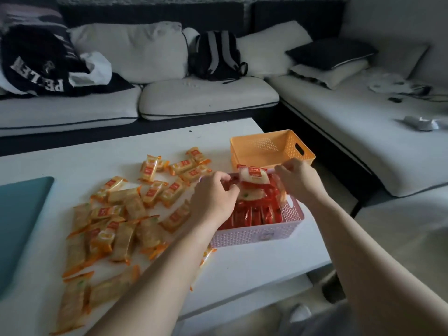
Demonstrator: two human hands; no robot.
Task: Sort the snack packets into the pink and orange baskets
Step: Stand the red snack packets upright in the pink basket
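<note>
A pink basket (257, 235) on the white table holds several red snack packets (257, 214) packed upright. Behind it stands an orange basket (271, 147) with nothing visible inside. Both hands hover over the pink basket's far end. My left hand (213, 197) has its fingers curled around red packets at the basket's left side. My right hand (299, 179) pinches the right edge of a red-and-white packet (253, 177) held above the others. Several orange packets (126, 214) lie scattered across the table to the left.
A teal mat (19, 226) lies at the table's left edge. A white sofa (208, 98) with cushions, a dark backpack (215, 55) and clothes wraps around behind and to the right. The table's front edge runs near my forearms.
</note>
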